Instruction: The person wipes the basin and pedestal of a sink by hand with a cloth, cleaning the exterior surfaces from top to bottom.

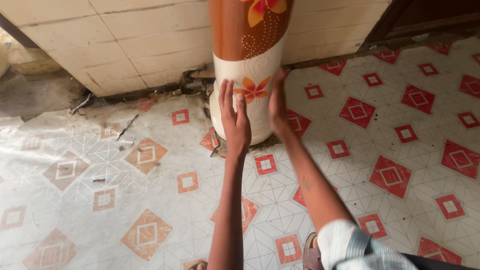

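A tall floor vase [250, 55], white at the base and brown above with orange flowers, stands upright on the patterned floor against the wall. My left hand [234, 117] is stretched out in front of its lower left side, fingers straight and together, near or just touching it. My right hand [277, 105] lies flat along the vase's lower right side, blurred. Neither hand grips anything.
A cream tiled wall [140, 45] runs behind the vase, with cracks and debris along its foot. The vinyl floor [380, 150] has red and orange diamond prints; it is worn and torn at the left. A dark door frame [425, 20] is at the upper right. My sandalled foot [312, 252] shows at the bottom.
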